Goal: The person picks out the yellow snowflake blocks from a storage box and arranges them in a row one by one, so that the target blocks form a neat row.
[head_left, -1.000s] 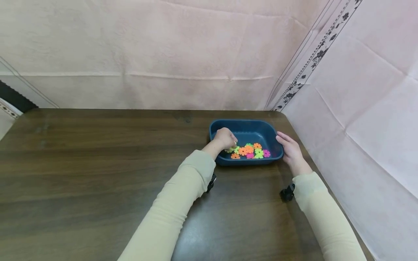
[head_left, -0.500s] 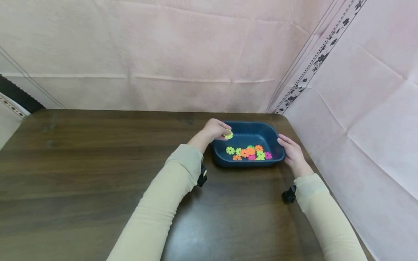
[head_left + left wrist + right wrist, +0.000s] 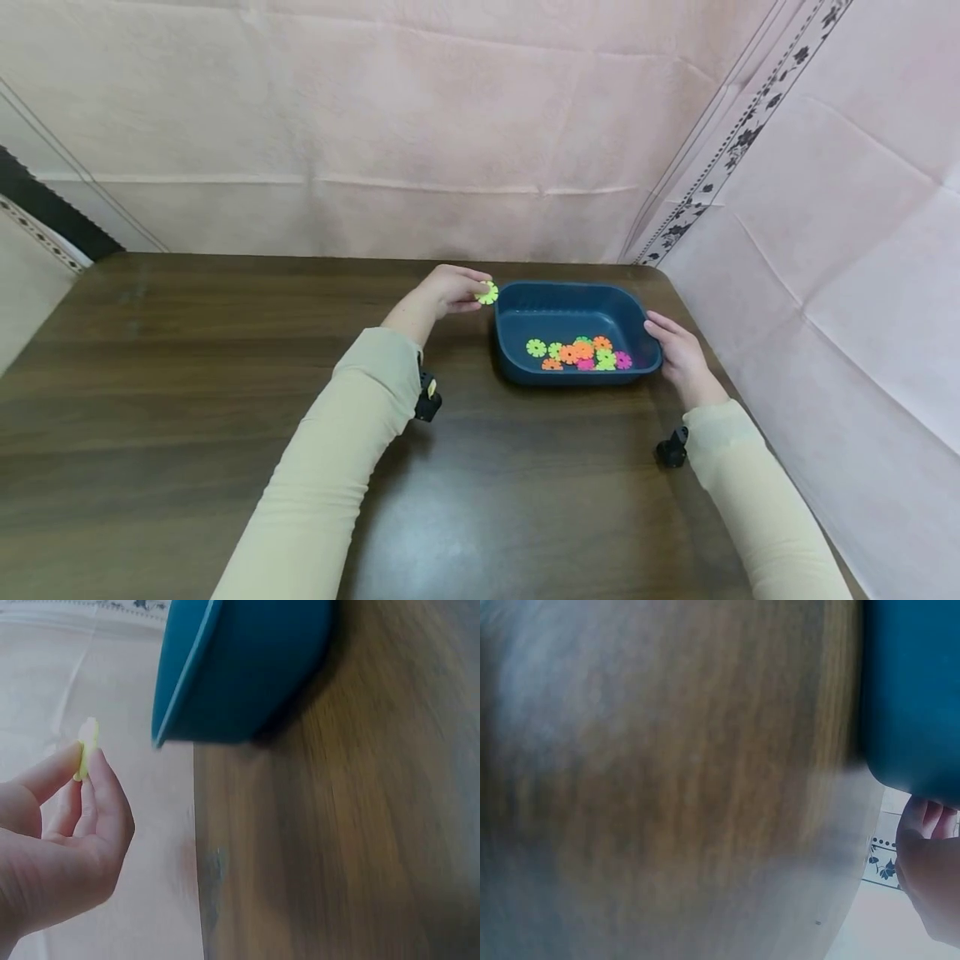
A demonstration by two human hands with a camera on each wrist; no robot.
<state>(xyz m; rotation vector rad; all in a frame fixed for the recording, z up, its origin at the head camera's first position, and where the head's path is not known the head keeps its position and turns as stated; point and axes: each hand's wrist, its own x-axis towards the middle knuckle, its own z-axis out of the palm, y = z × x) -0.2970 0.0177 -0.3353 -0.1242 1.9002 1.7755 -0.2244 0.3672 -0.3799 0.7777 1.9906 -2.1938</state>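
Observation:
My left hand [image 3: 444, 292] pinches a yellow-green flower-shaped plastic disc [image 3: 488, 293] between thumb and fingertips, just left of the blue basin's rim. In the left wrist view the disc [image 3: 87, 748] shows edge-on, held up at the fingertips of that hand [image 3: 71, 844]. The blue plastic basin [image 3: 573, 310] stands at the right of the table, with several orange, pink and green notched discs [image 3: 583, 350] gathered along its near side. At the basin's right end my right hand [image 3: 681, 358] grips the rim; in the right wrist view its fingers [image 3: 930, 817] are partly hidden behind the basin [image 3: 919, 705].
The dark wooden table [image 3: 247, 375] stretches far to the left of the basin. A pale cloth [image 3: 420, 150] hangs behind the table, and a second patterned cloth [image 3: 862, 250] runs along its right edge, close to the right arm.
My left hand has lifted a yellow-green disc out of the basin and carried it left, past the rim. The right hand stays at the basin's right end.

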